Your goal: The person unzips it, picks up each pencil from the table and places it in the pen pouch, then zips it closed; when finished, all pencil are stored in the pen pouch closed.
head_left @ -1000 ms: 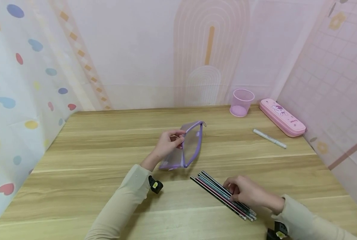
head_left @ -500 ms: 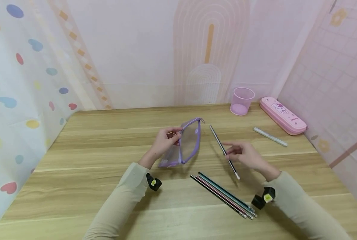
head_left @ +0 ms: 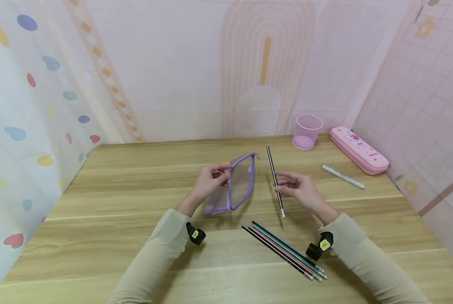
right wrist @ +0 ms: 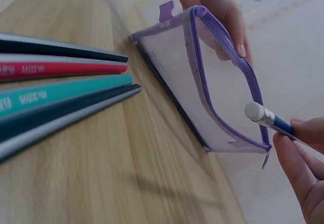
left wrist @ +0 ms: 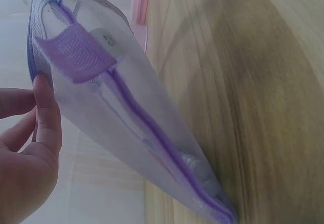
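Observation:
My left hand [head_left: 206, 183] pinches the upper edge of a see-through mesh zip pouch [head_left: 240, 182] with purple trim. The pouch gapes toward the right, its far end showing a small zip loop. In the left wrist view, pale shapes show through the mesh [left wrist: 147, 110], too blurred to name. Between thumb and fingers of my right hand [head_left: 302, 192] is a dark striped pencil [head_left: 271, 165], held above the table just right of the pouch mouth. Its white eraser [right wrist: 254, 111] points toward me. Several pencils [head_left: 283, 253] lie side by side on the table nearer me, one red and one teal.
A pink mesh cup [head_left: 306, 133] stands at the back right beside a pink pencil case [head_left: 359, 151]. A pale capped pen [head_left: 342, 176] lies in front of them. Patterned cloth [head_left: 173, 76] hangs behind the wooden table [head_left: 135, 177] and along both sides.
My right hand has lifted one pencil from the bunch and carried it up and left to beside the pouch, turning it more upright. The left hand keeps its grip on the pouch.

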A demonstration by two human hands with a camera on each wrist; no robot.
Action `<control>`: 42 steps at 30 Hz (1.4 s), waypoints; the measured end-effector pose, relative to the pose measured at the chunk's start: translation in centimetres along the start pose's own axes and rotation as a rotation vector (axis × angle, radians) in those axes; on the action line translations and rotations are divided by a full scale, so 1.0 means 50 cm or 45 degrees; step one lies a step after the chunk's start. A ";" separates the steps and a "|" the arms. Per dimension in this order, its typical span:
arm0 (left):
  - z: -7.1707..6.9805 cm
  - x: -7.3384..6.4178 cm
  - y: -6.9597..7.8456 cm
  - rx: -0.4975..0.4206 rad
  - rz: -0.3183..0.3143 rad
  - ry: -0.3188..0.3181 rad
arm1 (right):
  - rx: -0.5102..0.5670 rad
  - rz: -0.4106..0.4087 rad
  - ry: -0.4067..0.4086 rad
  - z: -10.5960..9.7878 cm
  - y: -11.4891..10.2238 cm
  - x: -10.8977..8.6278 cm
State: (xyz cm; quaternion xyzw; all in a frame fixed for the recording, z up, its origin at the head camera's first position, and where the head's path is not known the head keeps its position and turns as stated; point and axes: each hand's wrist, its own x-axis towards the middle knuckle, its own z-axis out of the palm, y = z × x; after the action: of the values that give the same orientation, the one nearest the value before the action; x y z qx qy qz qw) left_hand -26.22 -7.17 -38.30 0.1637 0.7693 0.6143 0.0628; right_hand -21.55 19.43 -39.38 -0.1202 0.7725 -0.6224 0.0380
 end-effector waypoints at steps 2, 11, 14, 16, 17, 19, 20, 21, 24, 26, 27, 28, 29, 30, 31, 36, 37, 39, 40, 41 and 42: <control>-0.001 0.000 -0.001 0.009 0.005 0.002 | 0.011 0.021 -0.027 0.010 -0.004 0.002; -0.002 -0.002 -0.002 -0.017 0.005 -0.005 | 0.038 0.190 -0.244 0.086 -0.024 0.031; 0.001 -0.003 -0.001 -0.011 0.014 -0.011 | 0.075 0.264 -0.206 0.109 -0.026 0.048; 0.004 -0.004 -0.001 0.002 0.029 -0.030 | 0.098 0.301 -0.152 0.121 -0.025 0.059; 0.006 -0.005 0.000 0.007 0.032 -0.043 | 0.105 0.314 -0.125 0.127 -0.024 0.064; 0.009 -0.007 0.002 0.020 0.045 -0.080 | 0.103 0.332 -0.072 0.138 -0.024 0.071; 0.011 -0.008 0.002 0.028 0.044 -0.098 | 0.101 0.333 -0.053 0.142 -0.023 0.074; 0.012 -0.009 0.003 0.030 0.040 -0.113 | 0.090 0.332 -0.035 0.147 -0.024 0.076; 0.017 -0.008 0.005 0.021 0.012 -0.132 | 0.023 0.313 0.007 0.159 -0.026 0.080; 0.019 -0.007 0.007 0.009 -0.009 -0.130 | -0.023 0.297 0.026 0.167 -0.027 0.083; 0.019 -0.007 0.007 0.003 -0.011 -0.131 | -0.056 0.291 0.035 0.170 -0.027 0.084; 0.019 -0.007 0.007 -0.001 -0.012 -0.134 | -0.094 0.281 0.040 0.172 -0.027 0.085; 0.019 -0.007 0.008 -0.005 -0.009 -0.137 | -0.139 0.264 0.035 0.174 -0.026 0.087; 0.018 -0.007 0.008 -0.010 -0.007 -0.140 | -0.169 0.256 0.025 0.176 -0.025 0.088; 0.017 -0.008 0.008 -0.014 -0.004 -0.142 | -0.195 0.243 0.011 0.177 -0.025 0.089; 0.011 -0.012 0.007 -0.025 0.003 -0.132 | -0.189 0.216 -0.084 0.180 -0.028 0.087; 0.010 -0.012 0.007 -0.024 0.008 -0.130 | -0.169 0.208 -0.093 0.178 -0.030 0.084; 0.008 -0.012 0.008 -0.034 0.015 -0.125 | -0.166 0.169 -0.109 0.171 -0.035 0.075; 0.007 -0.012 0.007 -0.038 0.017 -0.121 | -0.188 0.138 -0.118 0.166 -0.039 0.069; 0.006 -0.012 0.007 -0.045 0.017 -0.116 | -0.226 0.105 -0.133 0.160 -0.043 0.062; 0.004 -0.012 0.007 -0.050 0.020 -0.112 | -0.271 0.069 -0.159 0.153 -0.046 0.054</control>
State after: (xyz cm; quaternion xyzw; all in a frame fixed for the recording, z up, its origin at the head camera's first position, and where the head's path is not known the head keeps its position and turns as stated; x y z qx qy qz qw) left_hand -25.52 -7.10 -38.08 0.1953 0.7523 0.6220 0.0950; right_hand -22.24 11.05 -38.61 -0.1410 0.8333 -0.5270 0.0898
